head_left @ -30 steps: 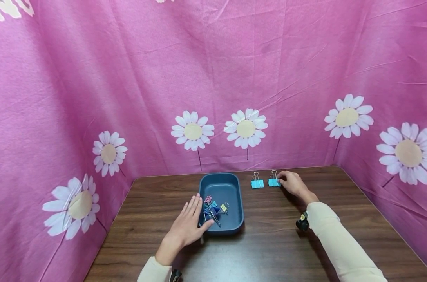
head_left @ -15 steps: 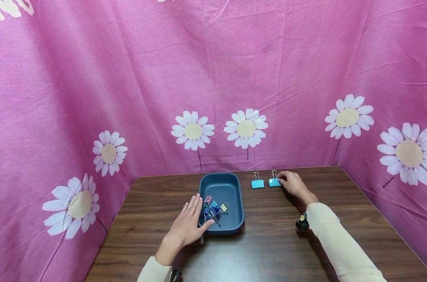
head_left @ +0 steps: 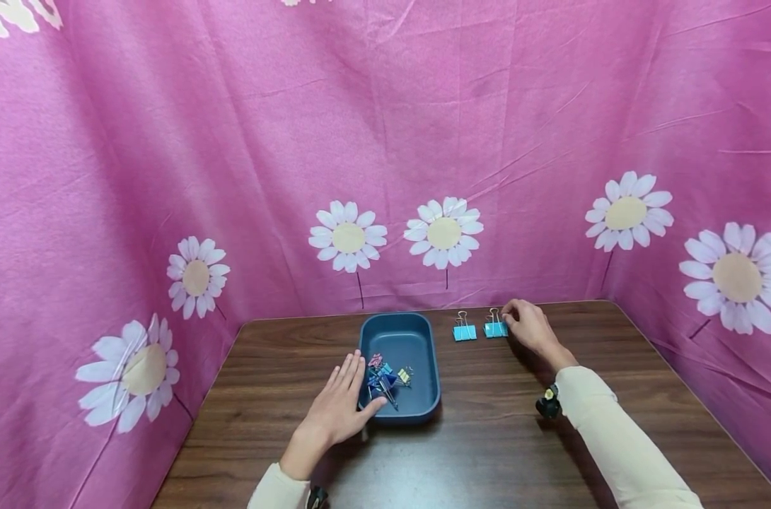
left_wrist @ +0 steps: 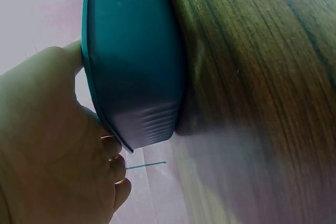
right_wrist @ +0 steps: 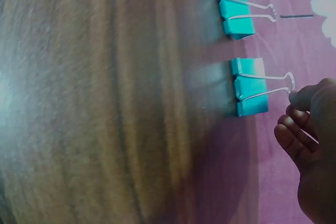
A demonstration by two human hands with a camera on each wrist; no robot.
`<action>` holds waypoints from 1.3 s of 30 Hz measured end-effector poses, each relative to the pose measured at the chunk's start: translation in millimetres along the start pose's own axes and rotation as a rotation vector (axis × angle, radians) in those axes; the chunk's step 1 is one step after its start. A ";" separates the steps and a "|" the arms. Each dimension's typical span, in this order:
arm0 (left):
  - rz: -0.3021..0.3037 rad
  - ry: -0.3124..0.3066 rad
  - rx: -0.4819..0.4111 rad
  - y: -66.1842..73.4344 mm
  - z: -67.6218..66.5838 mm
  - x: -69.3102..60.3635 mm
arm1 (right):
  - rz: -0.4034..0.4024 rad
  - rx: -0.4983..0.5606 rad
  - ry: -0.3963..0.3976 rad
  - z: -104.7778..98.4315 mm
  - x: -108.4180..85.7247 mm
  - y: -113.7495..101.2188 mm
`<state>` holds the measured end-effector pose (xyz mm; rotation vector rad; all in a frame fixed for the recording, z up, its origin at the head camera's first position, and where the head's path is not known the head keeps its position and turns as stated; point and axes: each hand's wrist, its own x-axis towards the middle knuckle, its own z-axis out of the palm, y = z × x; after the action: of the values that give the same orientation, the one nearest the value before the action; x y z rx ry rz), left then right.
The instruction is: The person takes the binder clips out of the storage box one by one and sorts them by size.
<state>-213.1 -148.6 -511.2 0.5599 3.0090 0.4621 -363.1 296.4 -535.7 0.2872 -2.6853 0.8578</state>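
Note:
In the head view, my left hand lies with straight fingers along the left rim of a dark blue tray. The left wrist view shows that hand against the tray's outer wall. Two turquoise binder clips stand on the table right of the tray: a left clip and a right clip, wire handles upward. My right hand is beside the right clip. In the right wrist view, curled fingers and thumb of this hand pinch the handle end of the nearer clip.
Inside the tray lie several small binder clips in blue, pink and turquoise, with a yellow clip beside them. The wooden table ends at a pink flowered cloth behind and at both sides.
My right hand has shifted slightly up, from the side of the right clip's body to its handle. The left hand and tray have stayed in place.

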 end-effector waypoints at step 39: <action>0.015 0.010 0.000 3.3 -4.5 -3.3 | -0.335 0.054 -0.095 -3.3 8.1 -117.6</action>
<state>-209.4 -148.1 -506.0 0.5830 3.0166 0.4667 -337.1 203.4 -468.1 0.7821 -2.5925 0.8301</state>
